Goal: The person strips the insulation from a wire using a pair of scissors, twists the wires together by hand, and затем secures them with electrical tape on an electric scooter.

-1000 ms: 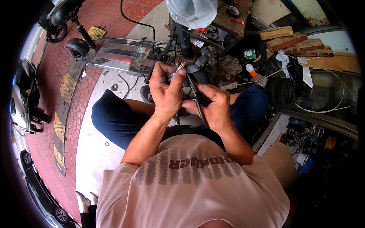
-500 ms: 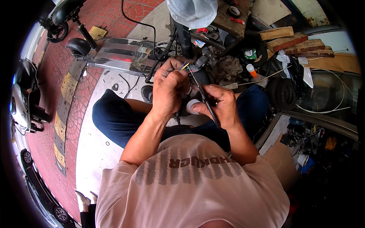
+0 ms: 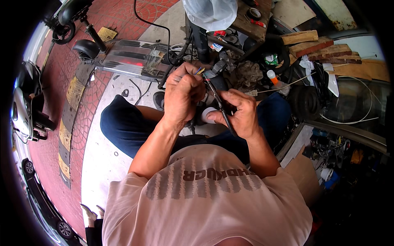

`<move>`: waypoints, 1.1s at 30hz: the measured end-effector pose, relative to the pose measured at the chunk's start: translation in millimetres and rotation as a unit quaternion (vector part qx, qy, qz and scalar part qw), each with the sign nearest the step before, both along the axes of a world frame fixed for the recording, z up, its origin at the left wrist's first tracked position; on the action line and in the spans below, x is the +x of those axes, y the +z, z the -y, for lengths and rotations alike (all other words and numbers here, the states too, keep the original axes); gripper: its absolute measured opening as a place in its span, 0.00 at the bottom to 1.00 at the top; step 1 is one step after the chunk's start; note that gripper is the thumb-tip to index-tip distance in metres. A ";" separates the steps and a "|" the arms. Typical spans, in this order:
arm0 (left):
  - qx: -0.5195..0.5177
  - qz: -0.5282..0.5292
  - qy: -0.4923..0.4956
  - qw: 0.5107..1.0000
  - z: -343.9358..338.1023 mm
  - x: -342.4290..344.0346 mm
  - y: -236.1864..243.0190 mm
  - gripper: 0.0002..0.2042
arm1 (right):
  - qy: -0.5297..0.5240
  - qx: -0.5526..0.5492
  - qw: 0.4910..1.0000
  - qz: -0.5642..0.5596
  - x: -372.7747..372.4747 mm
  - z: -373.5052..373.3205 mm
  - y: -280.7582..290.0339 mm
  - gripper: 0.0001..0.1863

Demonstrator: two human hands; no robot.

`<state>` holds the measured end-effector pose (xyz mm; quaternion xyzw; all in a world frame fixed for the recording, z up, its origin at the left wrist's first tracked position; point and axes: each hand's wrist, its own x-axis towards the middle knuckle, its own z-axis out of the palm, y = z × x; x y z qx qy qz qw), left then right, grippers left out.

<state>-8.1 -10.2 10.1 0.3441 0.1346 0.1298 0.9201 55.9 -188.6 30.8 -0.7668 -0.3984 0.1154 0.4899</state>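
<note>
Close together over my lap, both hands are at work. My left hand (image 3: 185, 88) is closed in a pinch on several thin wires (image 3: 200, 71), whose yellow and blue ends stick up past the fingertips. My right hand (image 3: 240, 108) grips a long, thin black piece (image 3: 219, 101), slanting from the wire ends down past the thumb. A bit of red shows near its upper end; whether it is a cable or a slim tool, I cannot tell. Just beside the right thumb is a white round thing (image 3: 208, 115), partly hidden by the hand.
A grey scooter deck (image 3: 123, 59) lies ahead to the left. Beyond my hands stands a wooden bench (image 3: 251, 28) with a roll of black tape, a white plastic bag (image 3: 211, 14) hanging beside it. Wood pieces (image 3: 316, 47), tyres (image 3: 304, 101) and an orange-and-white bottle (image 3: 272, 76) crowd the right.
The view has shifted very slightly. My hands keep nearly the same pose, and the black piece's lower end has tipped a little to the left.
</note>
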 end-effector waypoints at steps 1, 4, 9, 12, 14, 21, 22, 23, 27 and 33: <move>0.003 -0.001 0.001 1.000 0.0 -0.4 -0.6 0.02 | -0.005 -0.016 1.000 0.012 0.1 -0.7 3.1 0.30; 0.018 0.007 0.005 1.000 0.5 -1.7 -3.3 0.03 | -0.016 -0.046 0.997 0.053 0.1 -1.4 7.7 0.32; 0.030 -0.004 -0.008 1.000 0.1 -3.2 -1.0 0.04 | -0.019 -0.049 0.995 0.080 0.4 0.2 7.0 0.32; 0.027 0.000 -0.029 0.999 -1.6 -4.5 -1.3 0.05 | -0.012 -0.036 0.997 0.063 0.9 2.0 5.0 0.31; 0.031 0.011 -0.043 0.999 -1.2 -5.4 -3.2 0.06 | -0.004 -0.034 0.999 0.019 1.1 4.0 5.8 0.30; 0.059 0.027 -0.013 0.998 3.5 -6.8 -7.3 0.08 | 0.006 -0.011 0.999 -0.037 -1.6 7.0 1.5 0.28; 0.057 0.033 -0.006 0.998 5.5 -6.1 -6.9 0.08 | 0.005 -0.014 0.999 -0.035 -1.8 6.6 0.7 0.28; 0.055 0.039 0.000 0.998 7.3 -5.5 -6.6 0.08 | 0.004 -0.017 0.999 -0.033 -1.9 6.2 0.0 0.27; 0.091 0.036 0.032 0.995 12.1 -4.9 -4.2 0.09 | -0.011 0.016 0.998 -0.067 -7.5 2.8 -5.0 0.27; 0.119 0.031 0.069 0.990 15.9 -4.9 -7.4 0.09 | -0.028 0.020 0.998 -0.055 -12.0 -0.9 -4.7 0.28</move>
